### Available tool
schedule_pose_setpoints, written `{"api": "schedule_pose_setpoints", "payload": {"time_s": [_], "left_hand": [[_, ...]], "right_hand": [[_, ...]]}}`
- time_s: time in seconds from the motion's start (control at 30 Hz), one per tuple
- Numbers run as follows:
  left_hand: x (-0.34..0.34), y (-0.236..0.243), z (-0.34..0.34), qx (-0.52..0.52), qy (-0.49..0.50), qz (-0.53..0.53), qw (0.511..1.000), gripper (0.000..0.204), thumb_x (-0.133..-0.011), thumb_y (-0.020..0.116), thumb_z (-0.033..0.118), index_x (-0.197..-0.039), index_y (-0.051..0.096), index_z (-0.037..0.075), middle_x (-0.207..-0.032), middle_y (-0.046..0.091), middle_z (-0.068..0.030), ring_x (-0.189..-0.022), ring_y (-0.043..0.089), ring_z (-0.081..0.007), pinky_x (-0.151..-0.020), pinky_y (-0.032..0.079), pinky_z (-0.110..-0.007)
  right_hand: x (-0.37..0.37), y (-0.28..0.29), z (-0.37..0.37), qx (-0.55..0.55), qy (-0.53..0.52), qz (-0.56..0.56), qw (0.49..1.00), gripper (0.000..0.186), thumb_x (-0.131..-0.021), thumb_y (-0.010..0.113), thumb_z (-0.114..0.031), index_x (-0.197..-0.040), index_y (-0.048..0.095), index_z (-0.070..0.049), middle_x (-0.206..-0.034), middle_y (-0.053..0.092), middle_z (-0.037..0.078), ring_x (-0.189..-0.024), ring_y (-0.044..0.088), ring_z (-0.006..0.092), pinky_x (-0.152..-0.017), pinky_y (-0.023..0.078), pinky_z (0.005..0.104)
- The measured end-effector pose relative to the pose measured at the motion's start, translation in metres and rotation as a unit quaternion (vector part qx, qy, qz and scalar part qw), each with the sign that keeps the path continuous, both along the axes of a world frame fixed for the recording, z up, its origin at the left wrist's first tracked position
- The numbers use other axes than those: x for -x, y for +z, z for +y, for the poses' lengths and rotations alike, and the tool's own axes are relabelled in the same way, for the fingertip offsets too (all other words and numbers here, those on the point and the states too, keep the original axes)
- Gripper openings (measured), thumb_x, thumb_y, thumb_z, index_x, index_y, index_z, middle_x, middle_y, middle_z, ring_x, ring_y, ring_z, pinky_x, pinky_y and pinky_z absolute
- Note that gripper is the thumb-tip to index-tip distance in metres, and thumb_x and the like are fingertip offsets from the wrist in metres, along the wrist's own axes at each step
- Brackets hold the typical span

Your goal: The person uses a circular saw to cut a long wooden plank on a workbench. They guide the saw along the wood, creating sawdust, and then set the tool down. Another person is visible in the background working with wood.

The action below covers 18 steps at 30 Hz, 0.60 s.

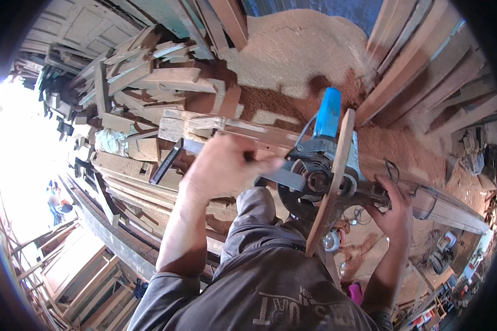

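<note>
My left hand [218, 163], slightly blurred, is closed around the steel blade of a try square [284, 175], thumb stretched along the blade. The square's black stock [166, 161] sticks out to the left of the hand. On the right, my right hand [395, 212] has its fingers around the dark rear handle of a blue and black power saw [327, 118], which looks like a circular saw. A narrow wooden strip [337, 171] stands slanted in front of the saw, its lower end close to my shirt. Beneath both hands runs a long wooden beam [259, 132].
A large sawdust heap [306, 49] lies at the far side. Offcuts [149, 77] are piled at the far left, and boards [414, 60] lean at the far right. Long planks [132, 182] lie at left. A dark cable [425, 204] loops beside my right hand.
</note>
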<state>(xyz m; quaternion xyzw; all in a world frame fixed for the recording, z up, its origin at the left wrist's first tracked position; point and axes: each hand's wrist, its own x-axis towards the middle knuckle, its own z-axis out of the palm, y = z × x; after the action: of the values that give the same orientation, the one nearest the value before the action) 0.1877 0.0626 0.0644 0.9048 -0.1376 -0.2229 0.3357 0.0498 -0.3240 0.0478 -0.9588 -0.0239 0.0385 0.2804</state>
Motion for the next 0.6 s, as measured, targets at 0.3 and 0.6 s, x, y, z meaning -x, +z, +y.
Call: {"api": "schedule_pose_setpoints", "payload": {"time_s": [0.3, 0.6], "left_hand": [[-0.091, -0.167, 0.152, 0.007, 0.093, -0.164, 0.982, 0.054, -0.090, 0.086, 0.049, -0.087, 0.074, -0.004, -0.074, 0.067, -0.0166, -0.068, 0.063, -0.0229, -0.064, 0.050, -0.040], [-0.098, -0.287, 0.203, 0.004, 0.060, -0.264, 0.963, 0.062, -0.085, 0.084, 0.058, -0.064, 0.065, 0.002, -0.066, 0.060, -0.0178, -0.071, 0.061, -0.0412, -0.074, 0.049, -0.051]], "right_hand": [[0.003, 0.004, 0.007, -0.035, -0.050, 0.005, 0.998, 0.096, -0.061, 0.104, -0.020, -0.147, 0.062, -0.012, -0.123, 0.077, 0.014, -0.111, 0.075, 0.0353, -0.095, 0.058, 0.0479], [0.003, 0.000, 0.008, -0.016, -0.044, -0.035, 0.998, 0.090, -0.062, 0.104, -0.022, -0.141, 0.065, -0.007, -0.119, 0.078, 0.015, -0.106, 0.077, 0.0341, -0.091, 0.061, 0.0449]]}}
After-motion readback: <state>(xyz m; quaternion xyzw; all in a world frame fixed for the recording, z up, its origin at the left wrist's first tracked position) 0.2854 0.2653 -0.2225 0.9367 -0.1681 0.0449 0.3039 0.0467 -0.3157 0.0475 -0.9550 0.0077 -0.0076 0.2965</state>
